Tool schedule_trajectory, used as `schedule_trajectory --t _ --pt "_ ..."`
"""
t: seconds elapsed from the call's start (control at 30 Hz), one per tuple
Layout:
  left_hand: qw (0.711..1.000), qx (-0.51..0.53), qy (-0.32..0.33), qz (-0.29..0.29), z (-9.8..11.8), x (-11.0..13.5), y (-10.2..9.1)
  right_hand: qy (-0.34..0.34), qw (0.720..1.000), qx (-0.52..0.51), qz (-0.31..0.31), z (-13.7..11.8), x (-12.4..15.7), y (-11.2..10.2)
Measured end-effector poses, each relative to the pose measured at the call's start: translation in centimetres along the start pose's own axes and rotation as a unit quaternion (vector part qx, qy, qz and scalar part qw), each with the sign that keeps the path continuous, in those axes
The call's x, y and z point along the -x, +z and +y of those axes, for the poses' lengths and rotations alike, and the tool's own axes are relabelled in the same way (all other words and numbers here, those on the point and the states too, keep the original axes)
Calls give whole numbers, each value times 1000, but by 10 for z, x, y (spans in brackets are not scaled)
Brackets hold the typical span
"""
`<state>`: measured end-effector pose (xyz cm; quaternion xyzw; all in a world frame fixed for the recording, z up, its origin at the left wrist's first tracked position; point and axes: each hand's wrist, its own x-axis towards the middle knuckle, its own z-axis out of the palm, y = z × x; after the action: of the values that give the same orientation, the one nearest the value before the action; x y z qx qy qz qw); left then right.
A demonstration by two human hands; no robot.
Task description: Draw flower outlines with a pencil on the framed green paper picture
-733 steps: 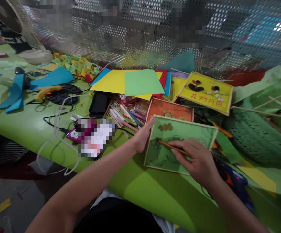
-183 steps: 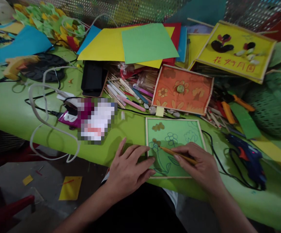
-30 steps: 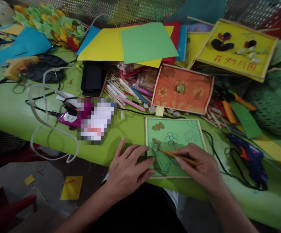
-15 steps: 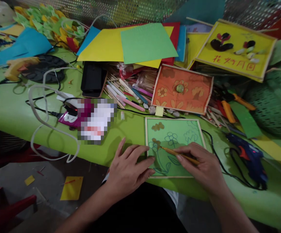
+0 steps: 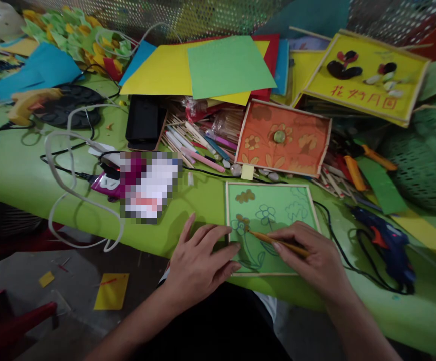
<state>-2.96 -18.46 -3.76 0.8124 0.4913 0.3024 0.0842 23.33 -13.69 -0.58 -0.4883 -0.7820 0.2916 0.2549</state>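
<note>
A green sheet in a thin wooden frame (image 5: 278, 198) lies at the table's front edge, with outlined flowers, leaves and a tree drawn on it. A cloud shape and some petals of the left flower are coloured brown. My right hand (image 5: 310, 255) grips a brownish-yellow pen (image 5: 274, 239), its tip at the left flower's petals. My left hand (image 5: 202, 258) rests over the frame's left edge, fingers spread, with fingertips on the sheet. Just behind the frame, an orange framed picture (image 5: 289, 155) with flowers leans on a pile of sticks and pens.
To the right lie a blue glue gun (image 5: 387, 245) with its cable and orange-handled pliers (image 5: 355, 173). A green basket (image 5: 424, 155) stands behind them. Coloured paper (image 5: 233, 65), a black phone (image 5: 142, 120), a white cable (image 5: 57, 175) and a yellow glue gun (image 5: 29, 105) lie further back and left.
The pen tip has shifted very slightly down and left along the left flower's petals. My left hand and the frame stay in place.
</note>
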Motion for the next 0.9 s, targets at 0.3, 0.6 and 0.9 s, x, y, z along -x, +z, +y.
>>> schedule_trajectory --t 0.3,0.6,0.9 --pt "1000 -6 2 6 0 -1 0 15 1000 5 16 6 3 1" --pt "1000 -2 0 -1 -1 0 0 -5 1000 -3 -11 -3 0 0" --pt "1000 -2 -2 -2 -1 1 1 -2 1000 0 8 1 0 0"
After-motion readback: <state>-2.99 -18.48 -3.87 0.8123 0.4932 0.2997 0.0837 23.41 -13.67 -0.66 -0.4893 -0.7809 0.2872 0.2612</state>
